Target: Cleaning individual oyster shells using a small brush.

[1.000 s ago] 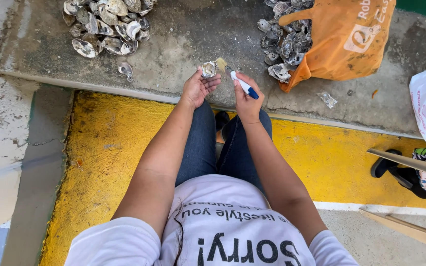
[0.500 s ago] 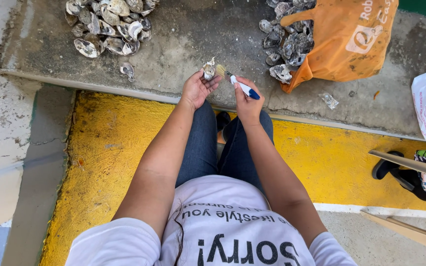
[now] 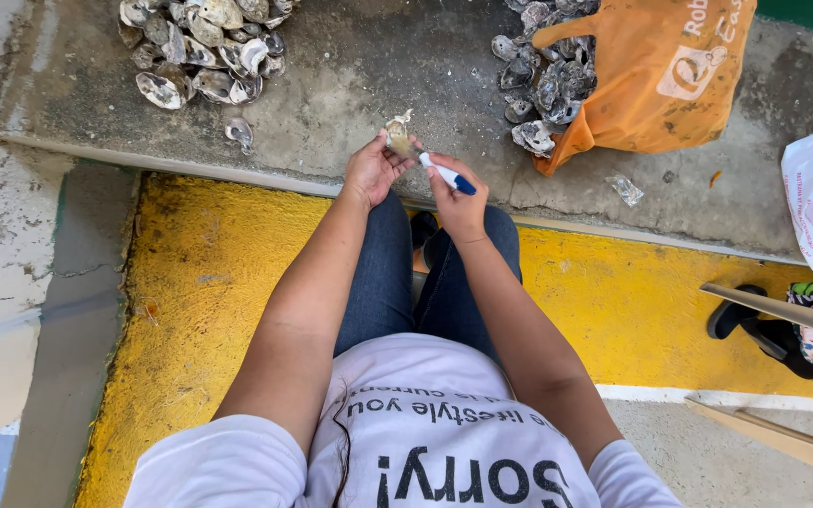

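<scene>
Above the concrete ledge (image 3: pixel 350 94): left hand (image 3: pixel 374 169) grips oyster (image 3: pixel 397 136); right hand (image 3: pixel 458 198) clasps knife (image 3: pixel 444 174), blade angled up-left into shell.

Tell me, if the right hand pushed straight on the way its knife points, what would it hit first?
The right hand aims its knife up-left into the shell held by the left hand. It would probably meet that shell first; they look touching already.
</scene>
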